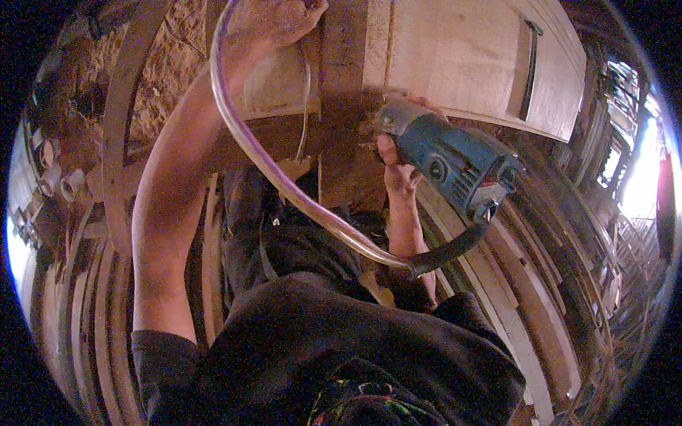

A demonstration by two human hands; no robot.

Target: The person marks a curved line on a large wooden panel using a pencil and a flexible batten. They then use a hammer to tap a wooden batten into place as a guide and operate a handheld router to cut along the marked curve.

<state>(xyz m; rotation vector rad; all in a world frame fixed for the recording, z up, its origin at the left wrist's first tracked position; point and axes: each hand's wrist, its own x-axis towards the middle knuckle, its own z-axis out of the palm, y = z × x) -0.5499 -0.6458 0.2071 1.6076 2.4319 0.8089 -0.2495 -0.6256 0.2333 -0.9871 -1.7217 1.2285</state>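
My right hand (388, 157) grips a blue corded power tool (447, 160) with a grey metal head, its fingers partly hidden behind the body. The head rests close to a brown wooden beam (341, 113) and the edge of a pale board; whether it touches them I cannot tell. From the tool's rear end a black sleeve and a shiny, pale cord (284, 186) loop down, then up across my left forearm. My left hand (284, 21) is raised to the top edge, its fingers curled. What they close on, if anything, is hidden.
A pale wooden panel (455, 57) with a dark handle-like slot stands at the upper right. Long timber strips (526, 284) lie along the right, and more boards (92, 319) fill the left. A curved wooden piece (117, 142) rises beside my left arm. Bright daylight enters at the far right.
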